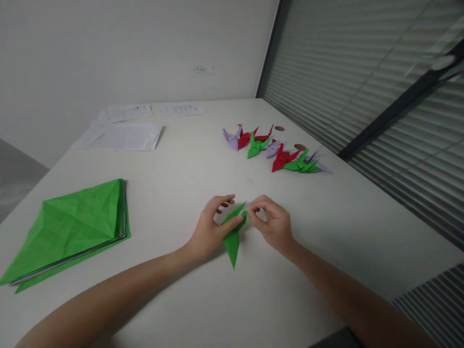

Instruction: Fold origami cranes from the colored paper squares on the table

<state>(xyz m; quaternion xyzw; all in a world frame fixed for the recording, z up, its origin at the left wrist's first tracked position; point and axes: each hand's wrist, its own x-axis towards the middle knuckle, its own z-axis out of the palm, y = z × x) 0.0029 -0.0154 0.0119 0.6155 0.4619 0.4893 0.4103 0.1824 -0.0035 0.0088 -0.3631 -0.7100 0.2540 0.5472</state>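
Note:
A partly folded green paper crane (232,244) is held just above the white table, one pointed end hanging toward me and another slim point sticking up between my hands. My left hand (212,224) grips it from the left, the thumb lying across its front and the other fingers curled behind. At the crane's right tip, my right hand (271,220) is closed in a pinch, thumb against forefinger. The fingertips cover the small bit of paper there.
Several finished paper cranes (281,157) in red, green and lilac stand at the back right, beside two brown round spots (299,147). A stack of green paper sheets (79,217) lies left. Printed papers (123,137) lie farther back. Window blinds (362,82) border the right.

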